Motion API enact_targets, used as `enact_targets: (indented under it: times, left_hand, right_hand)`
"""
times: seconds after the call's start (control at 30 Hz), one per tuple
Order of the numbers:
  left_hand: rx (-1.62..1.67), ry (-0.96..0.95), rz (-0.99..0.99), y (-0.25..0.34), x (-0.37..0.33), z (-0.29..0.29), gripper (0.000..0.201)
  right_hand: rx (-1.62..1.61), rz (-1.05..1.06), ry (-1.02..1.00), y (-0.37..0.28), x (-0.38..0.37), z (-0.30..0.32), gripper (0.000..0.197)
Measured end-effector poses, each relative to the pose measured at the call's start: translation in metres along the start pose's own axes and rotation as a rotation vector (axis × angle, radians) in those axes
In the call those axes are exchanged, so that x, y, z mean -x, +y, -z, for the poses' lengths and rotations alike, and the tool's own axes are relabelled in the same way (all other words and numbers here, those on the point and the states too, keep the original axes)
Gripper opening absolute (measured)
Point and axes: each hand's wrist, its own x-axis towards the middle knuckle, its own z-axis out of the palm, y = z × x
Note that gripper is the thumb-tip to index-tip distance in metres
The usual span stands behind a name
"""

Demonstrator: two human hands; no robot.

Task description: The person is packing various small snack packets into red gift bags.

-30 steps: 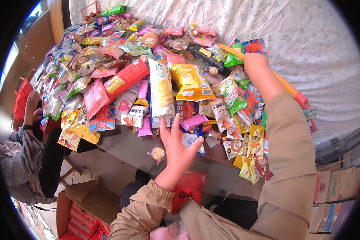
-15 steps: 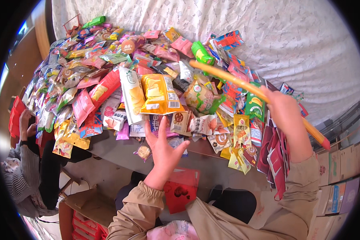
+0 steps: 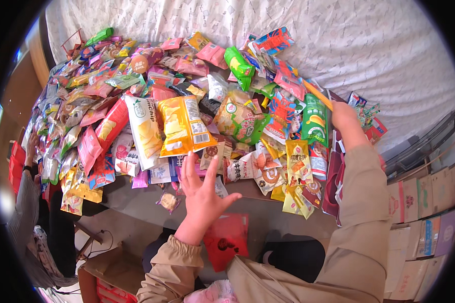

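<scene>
My left hand [image 3: 202,199] is open, fingers spread, just in front of a yellow chip bag [image 3: 187,123] and a white chip bag [image 3: 145,131]; it holds nothing. At the right side of the heap, my right hand [image 3: 345,117] is closed around a long orange-yellow stick [image 3: 317,93]. The stick's far part lies over the snack packets, and its near end is hidden behind my hand and sleeve. Close by are a green snack bag [image 3: 314,118] and a stack of dark red packages [image 3: 333,189]. A small wrapped cake [image 3: 168,202] sits at the table's front edge.
Colourful snack packets [image 3: 86,96] cover the table, with a pale patterned cloth [image 3: 338,40] behind. At far left another person's hand [image 3: 31,149] is near a red bag [image 3: 16,164]. A red pouch [image 3: 226,242] lies below; cartons [image 3: 419,242] stand right, an open cardboard box [image 3: 118,267] lower left.
My right hand has moved the stick back and down toward the far right of the heap. The left hand stays open before the chip bags. The other person's hand has shifted up.
</scene>
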Motion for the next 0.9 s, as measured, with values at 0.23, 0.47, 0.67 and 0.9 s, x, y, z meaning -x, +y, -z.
enact_targets:
  times: [0.23, 0.47, 0.67, 0.9]
  left_hand:
    - [-0.064, -0.108, -0.039, 0.004, 0.0, 0.0, 0.111]
    - [-0.121, -0.081, -0.07, 0.001, 0.002, -0.007, 0.11]
    - [-0.157, -0.096, -0.047, -0.003, 0.008, -0.006, 0.112]
    - [-0.146, -0.11, -0.047, 0.002, 0.003, -0.001, 0.112]
  right_hand:
    - [-0.029, 0.142, -0.042, -0.038, 0.021, 0.03, 0.039]
    - [-0.113, 0.247, -0.086, -0.026, 0.116, 0.06, 0.059]
    - [-0.34, 0.292, 0.004, 0.006, 0.166, 0.072, 0.063]
    - [-0.382, 0.053, 0.085, 0.054, 0.102, 0.019, 0.06]
